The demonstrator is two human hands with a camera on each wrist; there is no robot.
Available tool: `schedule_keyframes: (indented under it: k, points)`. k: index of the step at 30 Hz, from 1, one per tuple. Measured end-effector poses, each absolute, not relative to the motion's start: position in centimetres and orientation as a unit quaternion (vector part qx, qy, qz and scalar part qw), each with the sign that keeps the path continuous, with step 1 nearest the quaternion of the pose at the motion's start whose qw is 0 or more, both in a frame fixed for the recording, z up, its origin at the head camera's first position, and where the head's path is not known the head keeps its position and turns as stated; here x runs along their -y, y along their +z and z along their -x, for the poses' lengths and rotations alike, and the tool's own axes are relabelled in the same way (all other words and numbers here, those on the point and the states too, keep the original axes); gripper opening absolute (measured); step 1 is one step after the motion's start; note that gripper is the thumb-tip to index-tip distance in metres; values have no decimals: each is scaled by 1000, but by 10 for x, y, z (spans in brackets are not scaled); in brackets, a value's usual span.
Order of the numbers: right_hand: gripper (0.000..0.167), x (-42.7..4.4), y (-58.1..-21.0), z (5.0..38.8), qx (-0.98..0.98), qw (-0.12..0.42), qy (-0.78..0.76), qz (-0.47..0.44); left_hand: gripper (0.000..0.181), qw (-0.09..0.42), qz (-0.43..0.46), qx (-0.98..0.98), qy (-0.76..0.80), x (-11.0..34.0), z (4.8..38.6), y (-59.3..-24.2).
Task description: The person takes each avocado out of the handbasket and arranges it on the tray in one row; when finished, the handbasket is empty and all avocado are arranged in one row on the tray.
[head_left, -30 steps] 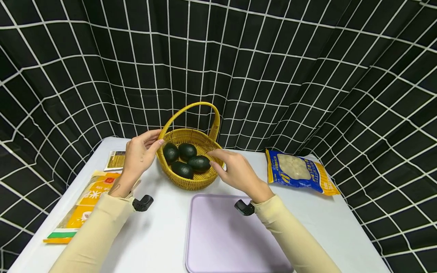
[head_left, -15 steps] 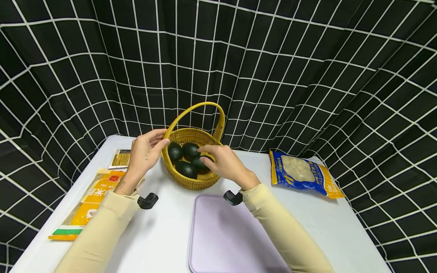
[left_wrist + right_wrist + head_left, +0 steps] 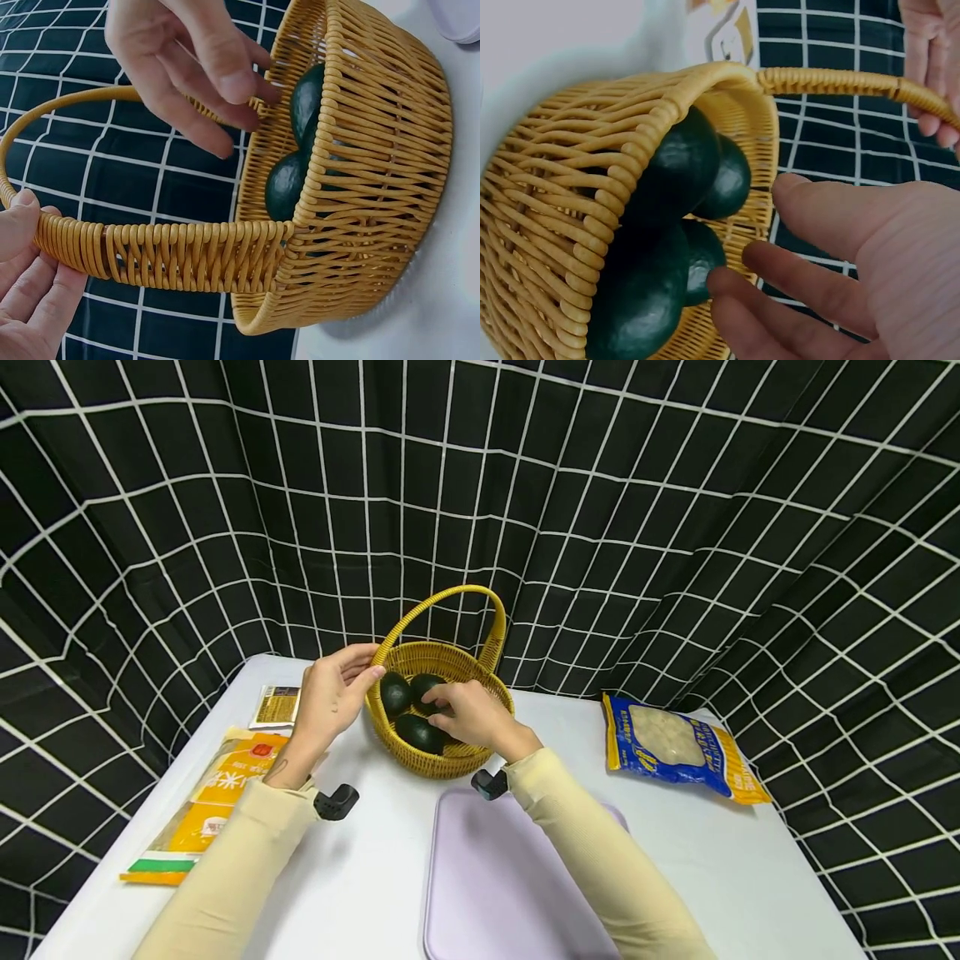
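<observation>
A yellow woven basket (image 3: 431,767) stands near the back of the table with several dark green avocados (image 3: 420,734) inside. My left hand (image 3: 328,700) holds the left side of its arched handle (image 3: 187,255) between thumb and fingers. Over the basket opening reaches my right hand (image 3: 476,714), fingers loosely spread and pointing at the fruit. In the right wrist view, the right fingertips (image 3: 724,281) come close to an avocado (image 3: 703,262) but do not grip it. Part of the fruit is hidden by the right hand in the head view.
A pale purple tray (image 3: 495,868) lies in front of the basket. To the left are an orange food bag (image 3: 217,810) and a small brown-and-white packet (image 3: 276,706). A blue and yellow bag (image 3: 678,747) lies at the right. Black gridded cloth (image 3: 420,493) hangs behind.
The right hand has moved left from the basket's right rim to over the avocados. My left hand keeps its hold on the handle. The whole head view has shifted slightly.
</observation>
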State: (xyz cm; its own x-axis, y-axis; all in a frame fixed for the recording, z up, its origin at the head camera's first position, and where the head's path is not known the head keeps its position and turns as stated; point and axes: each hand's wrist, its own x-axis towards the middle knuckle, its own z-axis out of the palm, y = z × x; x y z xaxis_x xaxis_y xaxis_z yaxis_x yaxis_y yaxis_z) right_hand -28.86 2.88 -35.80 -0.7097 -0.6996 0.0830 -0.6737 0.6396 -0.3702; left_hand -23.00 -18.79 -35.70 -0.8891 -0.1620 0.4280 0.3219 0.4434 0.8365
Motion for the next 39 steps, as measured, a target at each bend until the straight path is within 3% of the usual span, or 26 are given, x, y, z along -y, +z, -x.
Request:
schedule_keyframes:
  k: [8,39]
  points:
    - [36,-37,-363,305,-926,28,-132,353,32,221,48,812,-538,183,230,-354]
    - [56,-40,-394,325,-931,114,-63,340,32,226,50,811,-536,188,230,-357]
